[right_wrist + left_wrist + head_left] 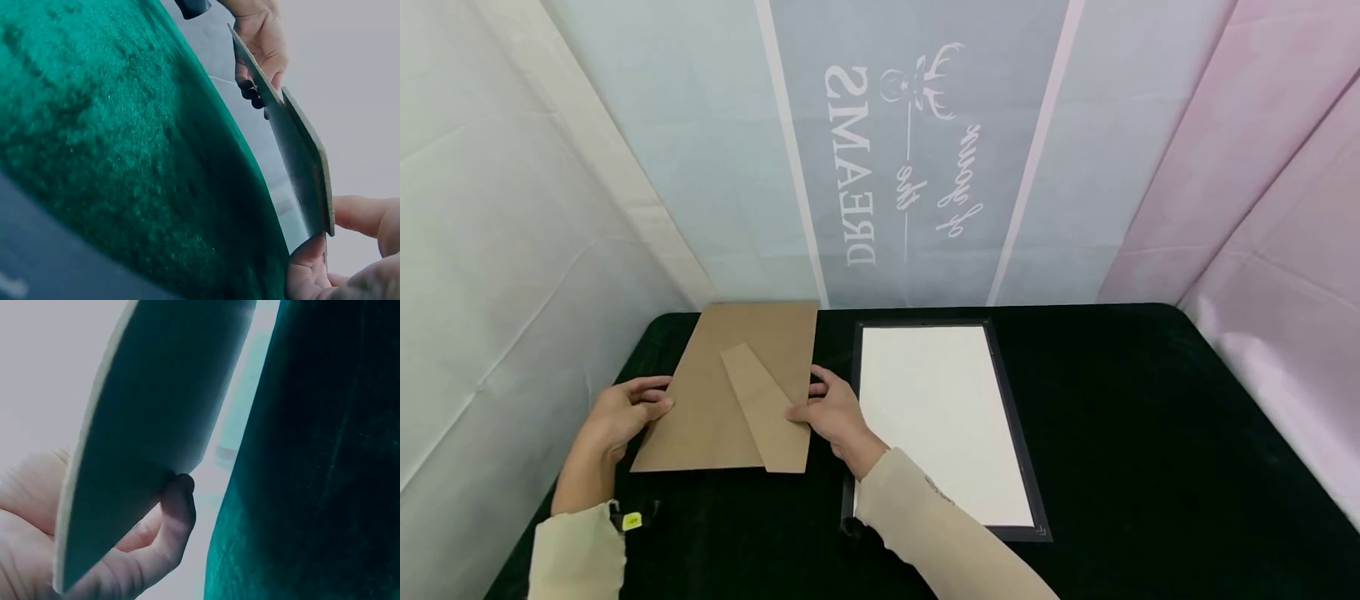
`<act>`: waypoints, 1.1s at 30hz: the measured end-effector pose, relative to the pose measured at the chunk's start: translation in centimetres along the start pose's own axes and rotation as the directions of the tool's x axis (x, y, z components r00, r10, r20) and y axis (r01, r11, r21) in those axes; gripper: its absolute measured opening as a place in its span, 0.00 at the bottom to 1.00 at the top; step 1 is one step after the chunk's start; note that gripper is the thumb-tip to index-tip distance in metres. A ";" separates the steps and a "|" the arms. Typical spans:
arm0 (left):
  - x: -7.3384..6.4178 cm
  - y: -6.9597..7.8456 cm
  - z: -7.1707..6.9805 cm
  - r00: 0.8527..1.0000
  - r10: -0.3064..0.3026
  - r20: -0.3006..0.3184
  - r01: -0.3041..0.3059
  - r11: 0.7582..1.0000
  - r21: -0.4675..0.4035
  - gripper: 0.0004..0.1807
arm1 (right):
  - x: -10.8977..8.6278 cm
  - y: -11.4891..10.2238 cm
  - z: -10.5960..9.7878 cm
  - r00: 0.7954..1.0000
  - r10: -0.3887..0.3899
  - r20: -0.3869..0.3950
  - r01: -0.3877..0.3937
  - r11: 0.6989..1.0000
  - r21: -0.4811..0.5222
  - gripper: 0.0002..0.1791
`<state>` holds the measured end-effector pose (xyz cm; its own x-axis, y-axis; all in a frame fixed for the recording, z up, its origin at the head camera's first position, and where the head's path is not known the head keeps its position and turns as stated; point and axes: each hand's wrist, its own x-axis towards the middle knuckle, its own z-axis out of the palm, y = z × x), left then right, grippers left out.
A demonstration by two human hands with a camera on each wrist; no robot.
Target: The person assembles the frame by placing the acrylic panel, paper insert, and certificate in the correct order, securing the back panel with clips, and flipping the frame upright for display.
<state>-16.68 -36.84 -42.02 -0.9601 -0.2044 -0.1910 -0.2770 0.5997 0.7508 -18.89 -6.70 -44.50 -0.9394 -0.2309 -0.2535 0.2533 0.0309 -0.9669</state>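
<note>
Both hands hold a brown picture frame backing board [700, 417] above the left part of the table. A slanted easel leg [760, 408] lies across its face. My left hand [625, 412] pinches the board's left edge, thumb on the front and fingers curled behind, as the left wrist view shows on the board's underside [144, 394]. At the right edge, my right hand [835, 417] grips the board with its thumb over the easel leg. In the right wrist view, the board [281, 131] is seen edge-on, raised off the cloth, between both hands.
A black picture frame [1018, 433] with a white sheet [936, 417] inside lies right of the board, partly under my right forearm. Dark green velvet [1150, 433] covers the table. A printed curtain [925, 167] hangs behind, with pale fabric [497, 208] at the left.
</note>
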 end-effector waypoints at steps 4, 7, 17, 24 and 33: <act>-0.2 0.2 0.0 1.000 0.006 0.019 -0.006 1.000 0.009 0.29 | -0.5 -0.1 -0.4 1.000 -0.004 0.009 0.005 0.999 -0.034 0.45; -0.3 0.4 0.0 0.998 0.028 0.048 -0.027 0.999 -0.017 0.31 | -0.9 -0.3 -0.9 1.000 -0.022 0.017 0.023 0.998 -0.061 0.45; -0.9 3.1 1.8 0.987 0.116 0.110 -0.101 0.986 -0.129 0.33 | -1.8 -0.9 -4.6 0.996 -0.061 0.060 0.068 0.991 -0.119 0.52; -1.1 5.5 5.0 0.993 0.084 0.079 -0.068 0.980 -0.189 0.30 | -2.3 -1.8 -8.2 0.999 -0.037 0.000 0.037 0.984 -0.174 0.50; -2.0 7.9 10.1 0.998 0.049 0.046 -0.039 0.977 -0.209 0.26 | -3.8 -1.6 -13.4 0.998 0.008 -0.057 -0.023 0.965 -0.261 0.53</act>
<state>-17.32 -23.92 -42.10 -0.9734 -0.1389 -0.1825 -0.2254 0.4320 0.8733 -18.82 7.19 -42.35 -0.9490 -0.1744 -0.2626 0.2056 0.2891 -0.9350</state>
